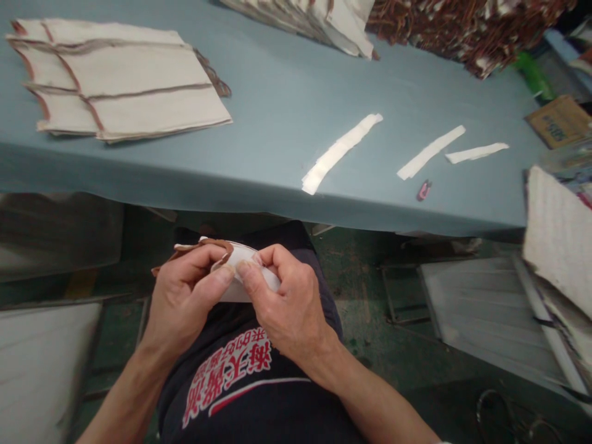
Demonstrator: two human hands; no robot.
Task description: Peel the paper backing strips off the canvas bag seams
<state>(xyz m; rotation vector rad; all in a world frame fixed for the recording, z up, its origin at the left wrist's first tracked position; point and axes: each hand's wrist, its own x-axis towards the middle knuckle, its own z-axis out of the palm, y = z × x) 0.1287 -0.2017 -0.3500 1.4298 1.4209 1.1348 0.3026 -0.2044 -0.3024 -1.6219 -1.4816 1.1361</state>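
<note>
My left hand and my right hand meet in front of my chest, below the table edge. Both pinch a small white piece with a brown edge, thumbs pressed together on it. It looks like folded paper or fabric; most of it is hidden by my fingers. I wear a dark shirt with red lettering.
A blue table lies ahead. A stack of white bags with brown cords sits at its left. Three white strips and a small pink object lie at the right. More piles stand at the far edge; cardboard sheets lean at the right.
</note>
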